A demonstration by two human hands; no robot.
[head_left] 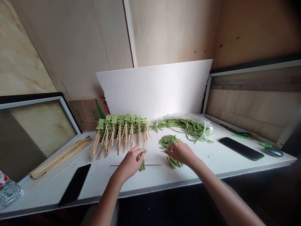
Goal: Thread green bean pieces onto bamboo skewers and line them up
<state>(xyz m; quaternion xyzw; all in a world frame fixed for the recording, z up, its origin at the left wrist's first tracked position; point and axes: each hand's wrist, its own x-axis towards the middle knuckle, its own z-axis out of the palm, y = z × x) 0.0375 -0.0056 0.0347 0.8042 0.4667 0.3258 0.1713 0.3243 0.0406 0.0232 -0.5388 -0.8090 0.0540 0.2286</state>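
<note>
My left hand (130,162) rests on the white table (211,160), fingers closed around a few short green bean pieces (142,164) that sit on a thin bamboo skewer (154,165) lying flat. My right hand (180,152) reaches into a loose pile of cut bean pieces (167,140), its fingers curled over them in a pinch. Behind my hands lies a row of finished bean skewers (122,124), sticks pointing toward me.
Long uncut beans in a clear plastic bag (188,125) lie at the back right. Bare bamboo skewers (61,158) lie at the left beside a black phone (75,185). Another dark phone (241,148), a mouse (273,152) and a white foam board (155,88) stand further back.
</note>
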